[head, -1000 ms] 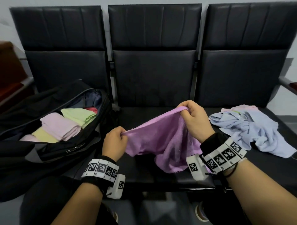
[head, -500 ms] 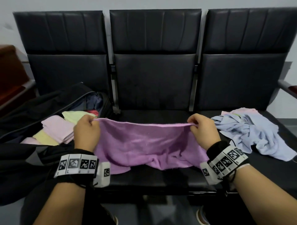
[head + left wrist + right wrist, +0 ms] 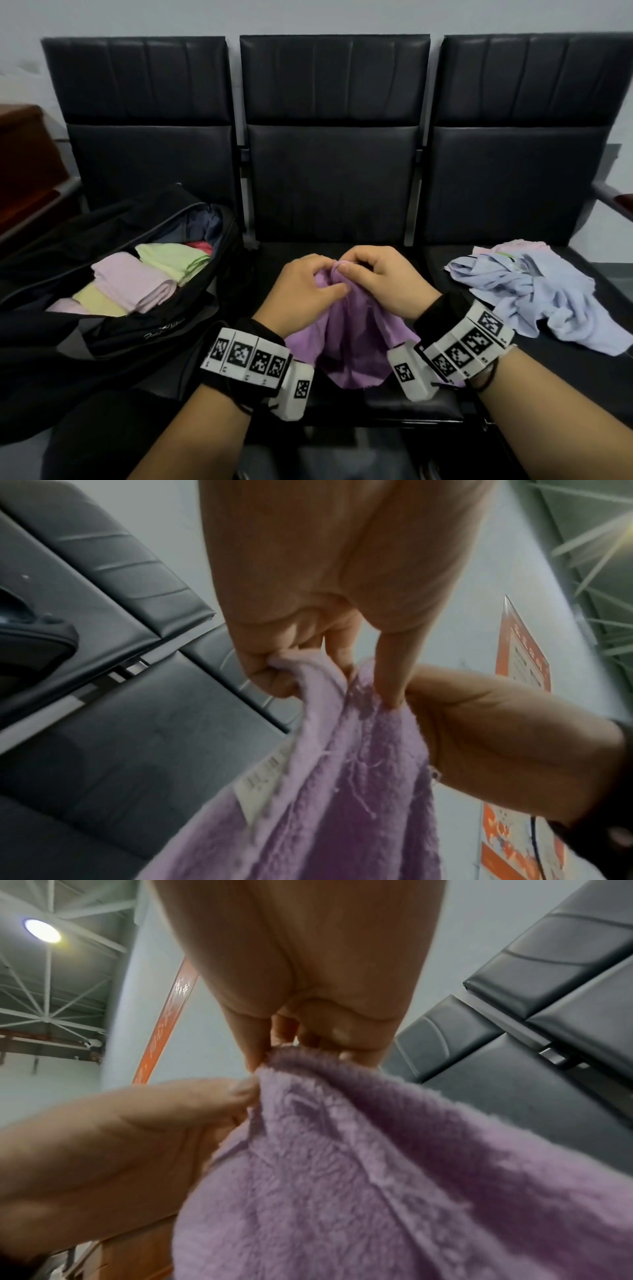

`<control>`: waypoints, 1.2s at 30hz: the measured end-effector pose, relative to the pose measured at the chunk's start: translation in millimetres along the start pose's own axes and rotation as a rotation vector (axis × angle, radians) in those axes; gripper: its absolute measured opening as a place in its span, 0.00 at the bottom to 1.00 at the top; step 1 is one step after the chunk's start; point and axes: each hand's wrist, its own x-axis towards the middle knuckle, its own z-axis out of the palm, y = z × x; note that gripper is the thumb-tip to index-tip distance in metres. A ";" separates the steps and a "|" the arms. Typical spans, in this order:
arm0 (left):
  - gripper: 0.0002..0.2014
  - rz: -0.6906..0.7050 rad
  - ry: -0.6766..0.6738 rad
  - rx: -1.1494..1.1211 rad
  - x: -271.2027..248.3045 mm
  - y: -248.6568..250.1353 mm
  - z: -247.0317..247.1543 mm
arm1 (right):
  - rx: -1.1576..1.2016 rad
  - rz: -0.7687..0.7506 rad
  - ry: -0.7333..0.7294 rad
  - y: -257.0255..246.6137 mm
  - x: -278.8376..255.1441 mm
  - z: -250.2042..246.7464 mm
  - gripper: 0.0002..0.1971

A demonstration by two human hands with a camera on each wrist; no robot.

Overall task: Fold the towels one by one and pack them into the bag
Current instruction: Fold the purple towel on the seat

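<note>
A purple towel [image 3: 356,339] hangs folded in half over the middle seat, its two top corners brought together. My left hand [image 3: 305,291] and my right hand [image 3: 383,284] meet at that top edge, and each pinches a corner. In the left wrist view my left hand [image 3: 298,669] pinches the towel [image 3: 342,804] edge, with a white label showing. The right wrist view shows my right hand [image 3: 284,1047] pinching the towel [image 3: 394,1177] too. An open black bag [image 3: 147,329] on the left seat holds folded pink, yellow and green towels [image 3: 137,284].
A crumpled heap of pale blue and pink towels [image 3: 534,291] lies on the right seat. The row of black padded seats [image 3: 332,178] stands against a grey wall. A brown armrest [image 3: 24,164] lies at the far left.
My hands held the towel stretched wide by its top edge; they have since come together over the middle seat, so the towel now hangs doubled.
</note>
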 end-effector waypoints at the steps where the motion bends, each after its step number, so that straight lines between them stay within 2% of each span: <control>1: 0.05 0.006 0.030 0.025 -0.2 1.0 0.8 | -0.020 -0.006 0.001 1.4 -1.0 -1.0 0.07; 4: 0.03 0.031 0.133 0.048 -0.7 -0.6 0.3 | -0.124 -0.026 0.027 10.0 -5.2 -2.2 0.05; 6: 0.04 0.050 0.204 0.027 -1.1 -2.4 -3.1 | -0.218 -0.027 -0.007 18.5 -8.9 -1.6 0.05; 11: 0.05 0.025 0.419 -0.066 0.9 -7.2 -20.2 | -0.315 0.080 -0.135 51.6 -23.3 1.4 0.07; 15: 0.08 0.032 0.510 -0.090 3.8 -13.5 -35.5 | -0.435 0.138 -0.176 75.4 -34.9 5.9 0.04; 18: 0.10 0.001 0.617 -0.100 6.4 -22.2 -51.5 | -0.411 0.213 -0.076 87.7 -37.1 -3.2 0.03; 22: 0.10 -0.035 0.772 -0.064 6.9 -30.0 -74.8 | -0.389 0.265 0.056 91.8 -35.4 -22.8 0.07; 26: 0.05 -0.034 0.865 -0.089 10.7 -24.9 -86.6 | -0.379 0.296 0.206 87.9 -33.6 -39.9 0.07; 28: 0.05 -0.033 0.879 -0.098 13.5 -18.1 -82.1 | -0.305 0.284 0.262 81.1 -32.5 -47.1 0.09; 30: 0.05 -0.041 0.835 -0.105 18.4 -10.4 -72.2 | -0.116 0.222 0.286 66.5 -32.6 -52.0 0.10; 34: 0.07 -0.003 0.664 -0.090 32.3 7.1 -43.1 | 0.235 0.026 0.267 23.0 -30.2 -51.7 0.13; 36: 0.06 0.034 0.559 -0.106 35.6 17.2 -29.2 | 0.383 -0.012 0.204 4.4 -27.6 -48.5 0.12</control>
